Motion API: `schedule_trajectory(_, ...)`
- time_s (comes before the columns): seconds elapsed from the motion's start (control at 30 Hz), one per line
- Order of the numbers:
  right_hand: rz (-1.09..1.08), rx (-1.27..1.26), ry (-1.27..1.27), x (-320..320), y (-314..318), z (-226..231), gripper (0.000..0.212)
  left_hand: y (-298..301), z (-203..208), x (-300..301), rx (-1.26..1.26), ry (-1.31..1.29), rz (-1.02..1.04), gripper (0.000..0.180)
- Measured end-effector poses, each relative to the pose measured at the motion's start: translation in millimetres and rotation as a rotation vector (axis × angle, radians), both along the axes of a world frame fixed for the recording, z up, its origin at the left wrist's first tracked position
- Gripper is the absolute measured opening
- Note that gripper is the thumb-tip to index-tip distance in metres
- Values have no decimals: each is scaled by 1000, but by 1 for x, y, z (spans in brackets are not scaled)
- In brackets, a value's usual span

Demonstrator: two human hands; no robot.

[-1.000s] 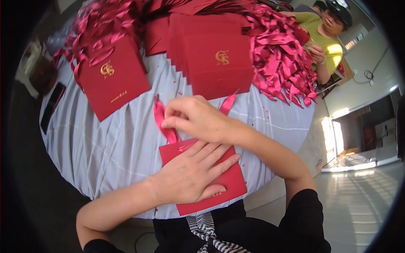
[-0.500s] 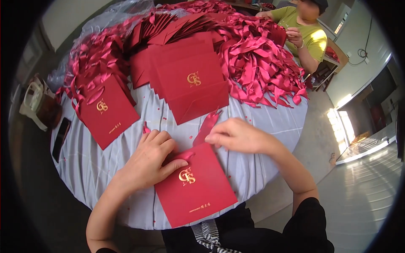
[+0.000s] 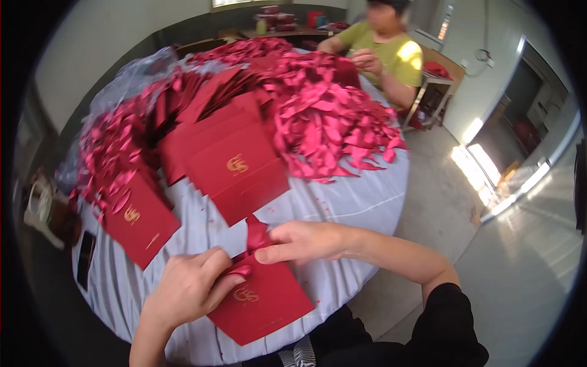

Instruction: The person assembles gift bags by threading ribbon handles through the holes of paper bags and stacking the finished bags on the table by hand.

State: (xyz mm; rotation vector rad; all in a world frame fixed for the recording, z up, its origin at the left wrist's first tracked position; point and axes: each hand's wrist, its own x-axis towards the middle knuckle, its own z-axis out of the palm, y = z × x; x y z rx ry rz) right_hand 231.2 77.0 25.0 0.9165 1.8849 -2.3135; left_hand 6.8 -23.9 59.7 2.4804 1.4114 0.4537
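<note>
A flat red paper gift bag with a gold emblem lies at the table's near edge. My left hand grips its upper left edge, the thumb pressing a short loop of pink-red ribbon against the front. At the bag's top edge, my right hand is closed on a red ribbon, its thumb laid along the top edge. The fingers of that hand partly hide the ribbon and the bag's top right corner.
Beyond my hands stands a fanned stack of red bags, with a finished-looking bag to its left. A large heap of ribbons lies right. A phone rests at the left edge. Opposite, a person in a yellow-green shirt handles ribbon.
My head view has tilted up, showing more of the room. My right hand has come down and left onto the bag's top edge. My left hand still pins the ribbon loop.
</note>
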Motion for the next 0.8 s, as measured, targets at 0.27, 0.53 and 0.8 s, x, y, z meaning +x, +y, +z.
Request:
schedule_trajectory(0.27,-113,552,532,-60,-9,37,23,-31,50,-41,480,218,183,44)
schedule_trajectory(0.53,-101,974,636,-185,56,43,33,-34,54,-138,594,535,643,48)
schedule_trajectory(0.8,-341,1132,375,-168,91,0,25,-22,-52,-123,320,437,519,68)
